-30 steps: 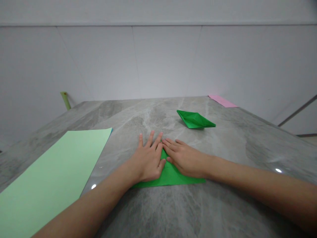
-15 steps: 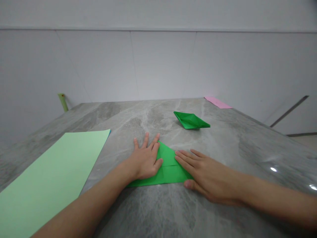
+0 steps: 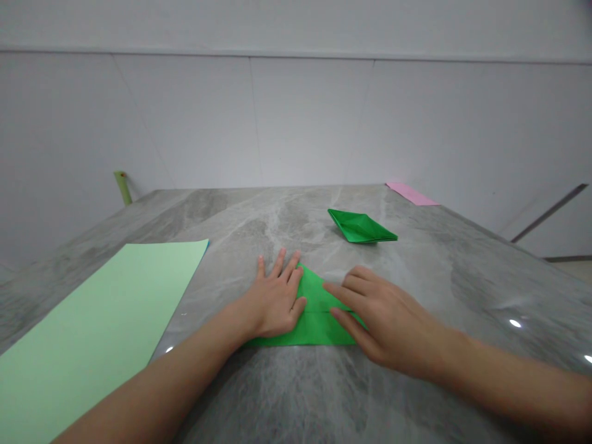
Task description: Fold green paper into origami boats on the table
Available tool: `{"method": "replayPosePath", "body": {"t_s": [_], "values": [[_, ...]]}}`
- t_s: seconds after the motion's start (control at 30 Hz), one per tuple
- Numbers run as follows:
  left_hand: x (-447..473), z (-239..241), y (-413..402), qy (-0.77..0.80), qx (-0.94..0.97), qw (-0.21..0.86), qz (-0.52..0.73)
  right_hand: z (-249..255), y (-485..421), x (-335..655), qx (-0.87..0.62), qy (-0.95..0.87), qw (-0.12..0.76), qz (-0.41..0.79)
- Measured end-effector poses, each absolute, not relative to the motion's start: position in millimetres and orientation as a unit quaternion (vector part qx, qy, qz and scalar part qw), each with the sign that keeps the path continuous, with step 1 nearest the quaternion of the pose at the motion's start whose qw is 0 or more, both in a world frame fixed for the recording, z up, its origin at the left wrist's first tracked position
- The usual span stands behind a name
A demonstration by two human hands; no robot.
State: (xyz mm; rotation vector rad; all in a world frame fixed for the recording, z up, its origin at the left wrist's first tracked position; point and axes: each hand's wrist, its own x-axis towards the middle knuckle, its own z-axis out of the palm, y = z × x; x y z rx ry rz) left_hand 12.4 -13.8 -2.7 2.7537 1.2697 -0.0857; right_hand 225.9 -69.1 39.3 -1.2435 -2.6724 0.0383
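A folded green sheet of paper lies on the grey marbled table, its top narrowing to a point and a horizontal crease or edge across its middle. My left hand is spread flat over its left side, covering part of it. At the right slope of the paper is my right hand, with index finger and thumb apart and the other fingers curled. Its index fingertip touches or hovers just over the paper; I cannot tell which. Beyond the hands sits a folded green paper boat.
A large light green sheet lies at the left, with a blue edge showing beneath its far corner. Pink paper rests at the table's far right edge. A green strip stands near the white wall at the far left.
My right hand has lifted from lying flat on the paper's right side; its fingers have curled and its thumb has moved up onto the paper. My left hand stays pressed down.
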Motion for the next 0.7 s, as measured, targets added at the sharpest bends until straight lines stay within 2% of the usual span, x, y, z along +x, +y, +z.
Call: {"method": "replayPosePath", "body": {"t_s": [0.3, 0.7], "values": [[10, -1, -12, 0.422, 0.902, 0.073, -0.048, -6, -12, 199, -0.425, -0.901, 0.088, 0.011], [5, 10, -8, 0.401, 0.905, 0.122, -0.071, -4, -17, 203, -0.383, -0.918, 0.102, 0.009]]}}
